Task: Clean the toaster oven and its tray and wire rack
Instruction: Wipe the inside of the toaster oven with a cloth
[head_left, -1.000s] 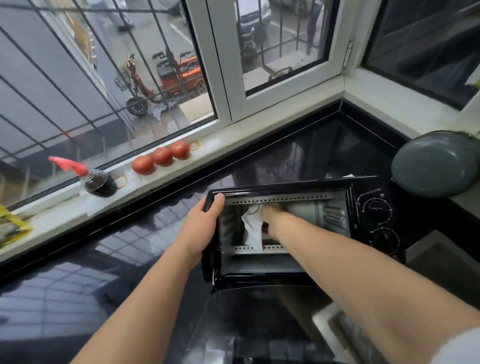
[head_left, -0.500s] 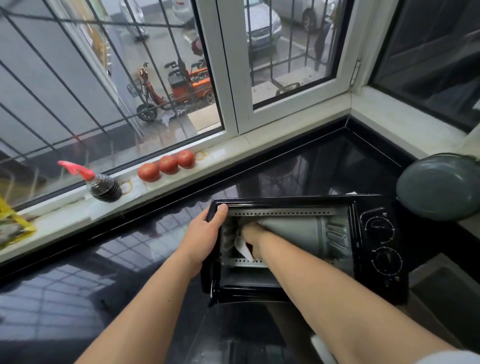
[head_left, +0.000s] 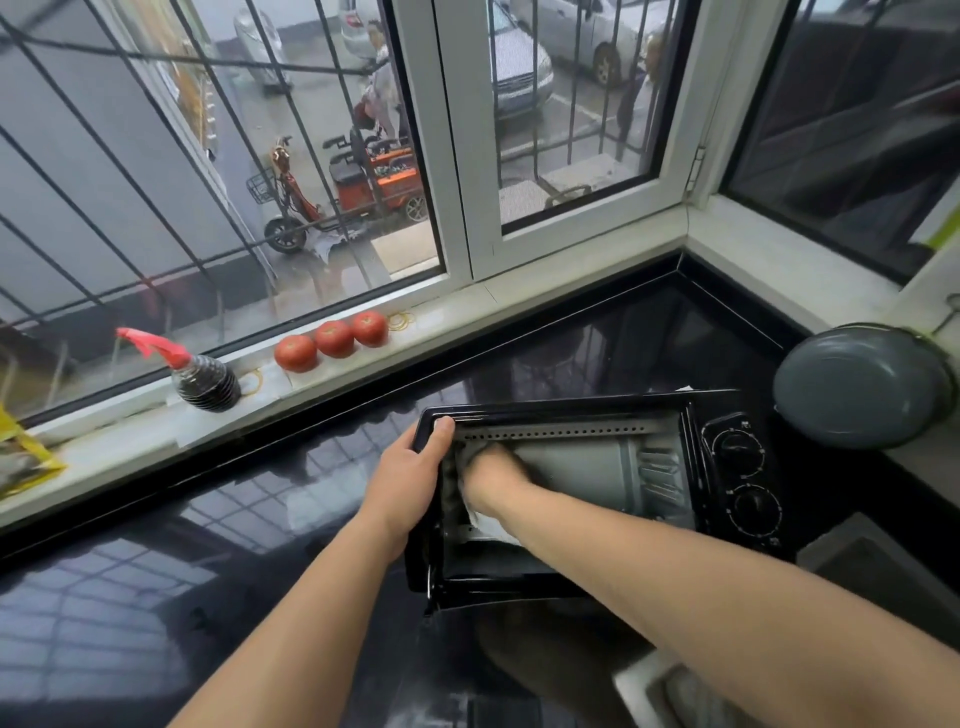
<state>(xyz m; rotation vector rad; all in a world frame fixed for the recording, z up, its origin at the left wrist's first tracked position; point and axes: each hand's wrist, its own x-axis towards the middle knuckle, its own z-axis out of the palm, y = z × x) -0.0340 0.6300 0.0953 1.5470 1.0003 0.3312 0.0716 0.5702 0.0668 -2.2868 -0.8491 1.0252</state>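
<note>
A black toaster oven (head_left: 727, 467) stands on the dark countertop with its glass door (head_left: 467, 670) folded down toward me. My left hand (head_left: 410, 473) grips the oven's upper left front corner, thumb over the top edge. Inside the grey cavity, my right hand (head_left: 493, 475) holds a white cloth (head_left: 488, 527) against the left inner wall; only the cloth's lower part shows under my wrist. No tray or wire rack is visible inside the oven.
A grey pan (head_left: 862, 387) sits to the right of the oven. On the white window sill (head_left: 519, 301) lie three tomatoes (head_left: 332, 340) and a dark bottle with a red spout (head_left: 205, 382). A sink edge (head_left: 878, 566) shows at lower right.
My right hand has slid with the cloth from the cavity's middle to its left wall. My left hand keeps its grip on the corner. The view has tilted up slightly.
</note>
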